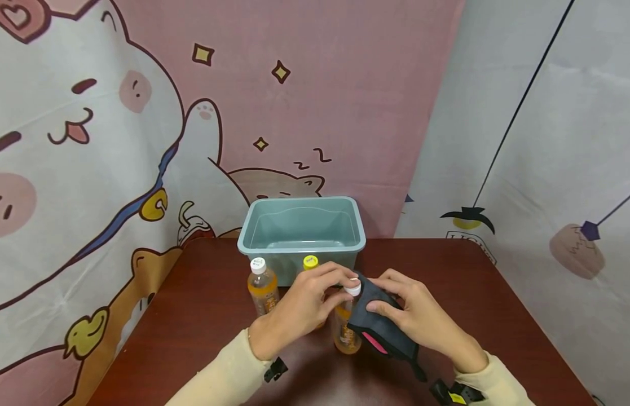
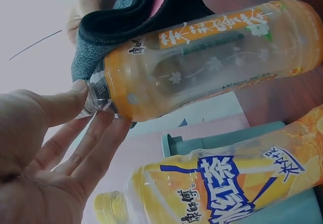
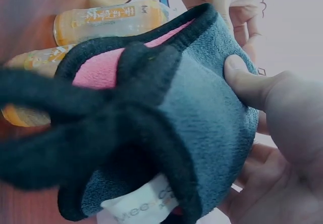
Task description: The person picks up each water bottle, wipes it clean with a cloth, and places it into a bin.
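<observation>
In the head view my left hand (image 1: 299, 301) pinches the white-capped neck of a clear plastic drink bottle (image 1: 347, 337) with an orange label. The bottle appears upright, its base low in front of me. My right hand (image 1: 423, 316) grips a dark grey cloth (image 1: 378, 313) with black edging and a pink inner side, held against the bottle's upper right. A white tag (image 3: 144, 206) hangs from the folded cloth in the right wrist view. Behind the left hand is a yellow-capped tea bottle (image 2: 222, 191), partly hidden in the head view.
Another white-capped bottle (image 1: 264, 290) stands to the left on the brown table (image 1: 183, 338). At the back of the table is a blue-green plastic bin (image 1: 302, 250). A cartoon-printed curtain (image 1: 345, 113) hangs behind it.
</observation>
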Demonstrator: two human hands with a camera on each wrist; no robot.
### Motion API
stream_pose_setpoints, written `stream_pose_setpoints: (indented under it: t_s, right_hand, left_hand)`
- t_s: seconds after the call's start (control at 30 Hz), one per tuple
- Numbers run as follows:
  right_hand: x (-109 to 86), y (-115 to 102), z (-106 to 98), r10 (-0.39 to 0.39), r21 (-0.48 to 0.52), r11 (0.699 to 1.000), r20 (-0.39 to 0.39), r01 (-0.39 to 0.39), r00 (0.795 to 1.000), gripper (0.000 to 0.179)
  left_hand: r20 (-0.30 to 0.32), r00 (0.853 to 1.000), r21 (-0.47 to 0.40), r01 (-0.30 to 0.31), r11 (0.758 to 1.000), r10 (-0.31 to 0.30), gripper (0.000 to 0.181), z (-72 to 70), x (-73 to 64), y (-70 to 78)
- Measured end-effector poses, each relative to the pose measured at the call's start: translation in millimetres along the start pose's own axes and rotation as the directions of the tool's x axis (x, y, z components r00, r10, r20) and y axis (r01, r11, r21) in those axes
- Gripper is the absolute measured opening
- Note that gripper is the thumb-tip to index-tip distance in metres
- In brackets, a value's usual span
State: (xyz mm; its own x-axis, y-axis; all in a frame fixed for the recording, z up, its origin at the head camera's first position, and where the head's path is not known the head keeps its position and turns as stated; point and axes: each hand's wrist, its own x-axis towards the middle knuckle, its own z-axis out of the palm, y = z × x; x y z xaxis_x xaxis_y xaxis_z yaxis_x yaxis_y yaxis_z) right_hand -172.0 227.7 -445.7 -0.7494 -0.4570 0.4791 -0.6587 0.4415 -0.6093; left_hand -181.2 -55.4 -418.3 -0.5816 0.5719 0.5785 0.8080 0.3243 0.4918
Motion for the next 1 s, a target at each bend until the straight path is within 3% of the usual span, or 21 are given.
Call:
stream_pose_setpoints:
  t_s: [0.23,0.63,1.0]
  right_hand:
    - [-1.7,1,4,0.033,-0.018,0.999,0.013,-0.033,0.999,0.034]
    - [-11.3,14,11,0.062,-0.066,0.996,0.098,-0.056,0.993,0.036]
    - [-14.7,33,25,0.141,-0.122,0.987,0.297,-0.109,0.945,0.038]
  left_hand:
    - [-0.028,0.999,0.021,-0.042,0.999,0.042,0.023,2.7,-0.9,-2.8]
    - [-0.051,0.997,-0.001,-0.050,0.999,0.050,0.021,4.8,-1.8,-4.6]
    - [-0.067,0.997,-0.003,-0.040,0.999,0.040,0.017,4.3,-3.7,-5.4]
